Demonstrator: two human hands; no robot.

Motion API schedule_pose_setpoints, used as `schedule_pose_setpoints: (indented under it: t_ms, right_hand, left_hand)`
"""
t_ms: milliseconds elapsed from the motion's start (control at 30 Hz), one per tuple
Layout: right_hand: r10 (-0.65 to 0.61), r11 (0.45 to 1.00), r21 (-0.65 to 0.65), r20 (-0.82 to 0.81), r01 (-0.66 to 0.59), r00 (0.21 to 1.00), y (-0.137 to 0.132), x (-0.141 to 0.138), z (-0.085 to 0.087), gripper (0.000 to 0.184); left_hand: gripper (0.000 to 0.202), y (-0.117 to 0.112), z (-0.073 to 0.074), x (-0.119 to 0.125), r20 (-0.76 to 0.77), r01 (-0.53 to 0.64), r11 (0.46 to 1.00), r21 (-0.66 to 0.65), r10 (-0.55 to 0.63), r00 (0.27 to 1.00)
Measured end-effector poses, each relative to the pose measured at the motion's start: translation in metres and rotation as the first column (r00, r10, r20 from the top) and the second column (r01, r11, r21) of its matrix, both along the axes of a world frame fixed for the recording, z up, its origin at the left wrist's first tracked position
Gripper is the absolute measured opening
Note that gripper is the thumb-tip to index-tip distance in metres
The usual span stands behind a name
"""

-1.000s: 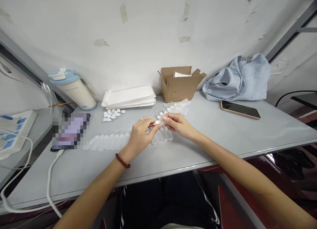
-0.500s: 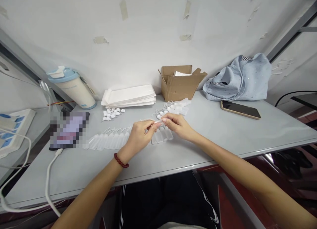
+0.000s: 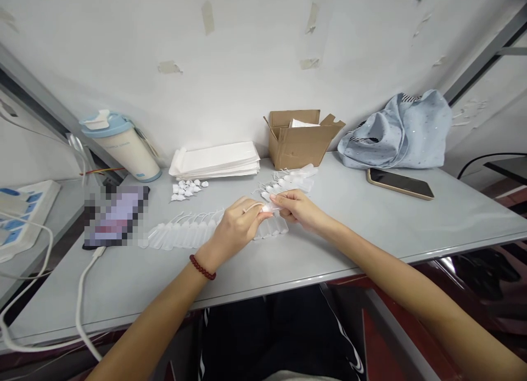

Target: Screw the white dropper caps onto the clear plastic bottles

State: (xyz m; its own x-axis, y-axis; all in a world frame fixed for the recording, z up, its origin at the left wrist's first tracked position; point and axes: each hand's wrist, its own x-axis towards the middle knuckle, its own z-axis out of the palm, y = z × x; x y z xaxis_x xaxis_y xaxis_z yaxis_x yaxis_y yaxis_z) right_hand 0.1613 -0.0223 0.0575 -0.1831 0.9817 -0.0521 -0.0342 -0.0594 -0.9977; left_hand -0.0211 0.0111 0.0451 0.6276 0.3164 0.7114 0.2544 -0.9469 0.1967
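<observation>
My left hand, a dark red bead bracelet on its wrist, pinches the white neck of a small translucent plastic bottle. A thin white curved tail sticks out between its fingers. My right hand closes thumb and forefinger on the clear end of the same bottle, and the fingers cover much of it. Below and to the left lies a row of similar bottles with curved tails. Beyond my right hand are more bottles with white caps. A small group of loose white pointed caps sits behind the left hand.
White envelopes lie stacked by the wall, beside an open cardboard box. A blue cloth bag and a phone are at right. At left stand a tumbler, a blurred phone on a cable, and a power strip.
My right hand has shifted slightly right, its fingers curling more around the clear end. My left hand has turned a little, and the white neck and tail now show more.
</observation>
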Motion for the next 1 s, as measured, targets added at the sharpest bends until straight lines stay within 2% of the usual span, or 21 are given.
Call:
schedule_pose_setpoints:
  t_ms: [200,300,433,700,867,1000]
  right_hand:
    - [0.053,0.995,-0.081,-0.022,-0.055,0.998,0.001,0.004,-0.001,0.053]
    - [0.045,0.992,-0.114,-0.027,-0.048,0.999,0.001,0.004,-0.001,0.051]
    - [-0.027,0.992,-0.127,-0.086,0.016,0.996,0.003,0.006,-0.001,0.046]
    - [-0.246,0.969,0.013,-0.082,0.248,0.966,0.008,0.019,0.003,0.046]
    - [-0.348,0.931,0.161,0.108,0.329,0.931,0.012,0.019,-0.003,0.037]
    - [-0.375,0.918,0.243,0.283,0.312,0.883,0.018,0.022,-0.011,0.028]
  left_hand:
    - [0.014,0.000,0.000,0.000,-0.064,-0.007,0.997,0.072,0.011,0.998]
    - [0.019,0.003,0.000,0.000,-0.067,-0.046,0.999,0.017,0.047,0.997]
    - [0.022,0.015,0.000,-0.006,-0.058,-0.138,0.987,-0.085,0.134,0.989]
    - [0.026,0.036,0.007,-0.028,-0.117,-0.389,0.891,-0.233,0.372,0.921]
    - [0.024,0.043,0.007,-0.034,-0.144,-0.488,0.836,-0.249,0.467,0.873]
    - [0.023,0.055,0.002,-0.044,-0.184,-0.595,0.760,-0.260,0.566,0.803]
